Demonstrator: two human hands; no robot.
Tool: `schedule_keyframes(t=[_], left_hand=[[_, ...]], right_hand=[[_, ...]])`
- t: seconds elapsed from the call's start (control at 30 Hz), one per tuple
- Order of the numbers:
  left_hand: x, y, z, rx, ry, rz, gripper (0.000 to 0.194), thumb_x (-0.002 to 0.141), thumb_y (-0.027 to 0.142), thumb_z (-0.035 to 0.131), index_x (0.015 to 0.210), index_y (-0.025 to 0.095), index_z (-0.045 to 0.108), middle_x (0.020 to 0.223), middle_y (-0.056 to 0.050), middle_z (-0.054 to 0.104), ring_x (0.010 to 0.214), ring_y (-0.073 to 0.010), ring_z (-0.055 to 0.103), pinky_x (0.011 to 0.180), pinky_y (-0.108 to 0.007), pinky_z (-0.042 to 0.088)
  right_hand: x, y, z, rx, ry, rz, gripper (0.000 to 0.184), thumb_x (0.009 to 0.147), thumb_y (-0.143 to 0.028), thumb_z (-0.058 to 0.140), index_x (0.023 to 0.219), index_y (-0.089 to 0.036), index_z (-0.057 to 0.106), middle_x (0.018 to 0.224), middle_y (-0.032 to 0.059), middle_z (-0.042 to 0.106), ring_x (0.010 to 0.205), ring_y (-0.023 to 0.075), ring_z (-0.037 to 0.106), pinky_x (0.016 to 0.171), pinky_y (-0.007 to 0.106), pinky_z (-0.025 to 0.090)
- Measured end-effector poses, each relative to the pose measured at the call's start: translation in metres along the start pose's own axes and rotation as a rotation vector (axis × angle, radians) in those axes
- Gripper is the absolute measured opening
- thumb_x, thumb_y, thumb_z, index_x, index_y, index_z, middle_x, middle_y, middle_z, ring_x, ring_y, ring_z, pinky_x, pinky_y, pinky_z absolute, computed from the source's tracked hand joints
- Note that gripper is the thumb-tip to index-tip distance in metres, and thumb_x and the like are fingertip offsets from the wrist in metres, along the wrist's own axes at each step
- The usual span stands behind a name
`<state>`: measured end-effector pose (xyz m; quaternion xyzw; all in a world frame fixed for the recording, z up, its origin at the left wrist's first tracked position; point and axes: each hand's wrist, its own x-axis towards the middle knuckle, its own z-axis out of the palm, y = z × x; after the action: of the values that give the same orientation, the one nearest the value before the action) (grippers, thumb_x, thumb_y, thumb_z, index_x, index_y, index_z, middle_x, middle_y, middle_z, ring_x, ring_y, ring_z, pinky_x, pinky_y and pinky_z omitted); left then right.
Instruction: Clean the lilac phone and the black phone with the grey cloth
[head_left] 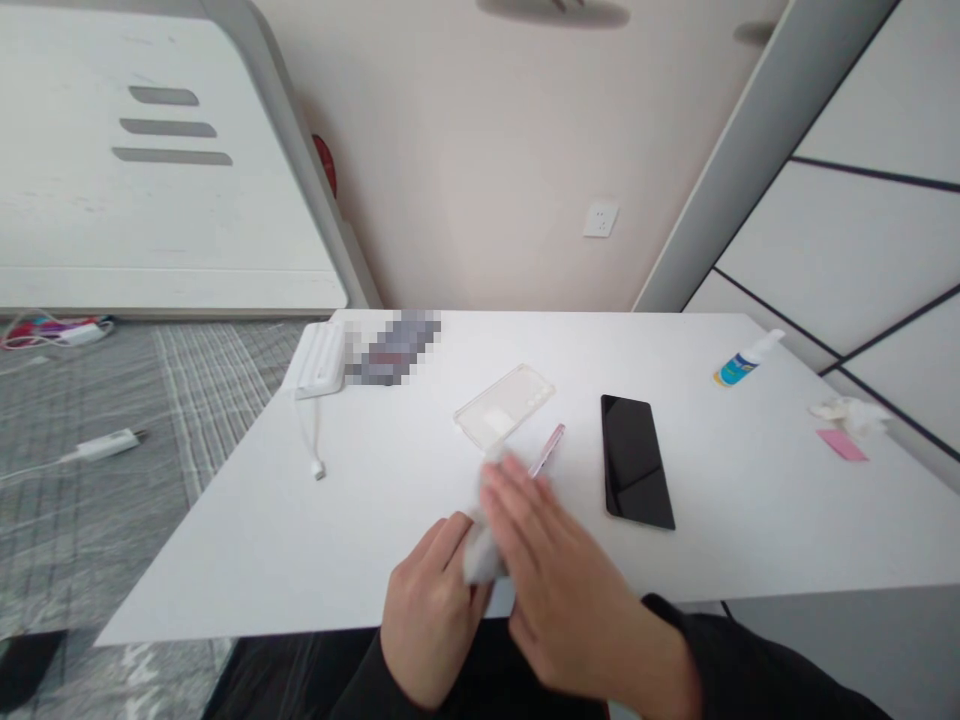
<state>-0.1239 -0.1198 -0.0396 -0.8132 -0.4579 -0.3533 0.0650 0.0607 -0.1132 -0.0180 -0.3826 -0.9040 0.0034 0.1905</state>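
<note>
My left hand (427, 615) pinches a crumpled grey-white cloth (484, 535) at the table's near edge. My right hand (559, 590) is blurred, its fingers extended against the far side of that cloth. Just beyond my fingertips lies a slim pink item (549, 450), partly hidden by my right hand. A clear phone case (504, 407) lies to its left. A black smartphone (636, 462) rests face up to the right of my right hand, apart from it.
The white table (225, 560) also holds a blue-labelled spray bottle (746, 362), crumpled tissue (847, 415), a pink card (841, 445), a white cable (318, 468), and a white box (321, 358) beside a pixelated patch. A white charger (105, 445) lies on the floor at left.
</note>
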Motion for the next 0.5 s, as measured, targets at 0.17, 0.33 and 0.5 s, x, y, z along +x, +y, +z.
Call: schedule_keyframes(t=[0.17, 0.33, 0.5], left_hand=[[0.0, 0.0, 0.002, -0.046, -0.02, -0.029, 0.016, 0.103, 0.02, 0.053, 0.091, 0.016, 0.063, 0.078, -0.001, 0.062, 0.066, -0.0149, 0.06, 0.061, -0.028, 0.047], [0.0, -0.002, -0.001, -0.134, -0.049, -0.075, 0.015, 0.101, 0.021, 0.056, 0.088, 0.017, 0.063, 0.083, -0.002, 0.066, 0.069, -0.0155, 0.062, 0.062, -0.027, 0.047], [0.008, -0.002, -0.023, -0.321, -0.071, -0.184, 0.011, 0.1, 0.017, 0.058, 0.094, 0.02, 0.066, 0.086, 0.001, 0.068, 0.072, -0.0096, 0.064, 0.069, -0.017, 0.05]], right_hand=[[0.005, 0.014, 0.003, -0.109, 0.068, 0.083, 0.074, 0.085, -0.001, 0.039, 0.158, 0.0, 0.029, 0.168, 0.0182, 0.029, 0.16, 0.028, 0.014, 0.129, 0.054, 0.026], [0.008, 0.022, 0.006, -0.032, 0.129, -0.061, 0.056, 0.098, -0.001, 0.035, 0.154, -0.002, 0.04, 0.164, 0.0169, 0.04, 0.158, 0.0279, 0.022, 0.128, 0.047, 0.028], [0.005, 0.051, -0.019, 0.613, 0.177, 0.22, 0.031, 0.1, -0.016, 0.051, 0.124, -0.019, 0.072, 0.125, 0.0083, 0.073, 0.121, 0.0248, 0.064, 0.119, 0.047, 0.038]])
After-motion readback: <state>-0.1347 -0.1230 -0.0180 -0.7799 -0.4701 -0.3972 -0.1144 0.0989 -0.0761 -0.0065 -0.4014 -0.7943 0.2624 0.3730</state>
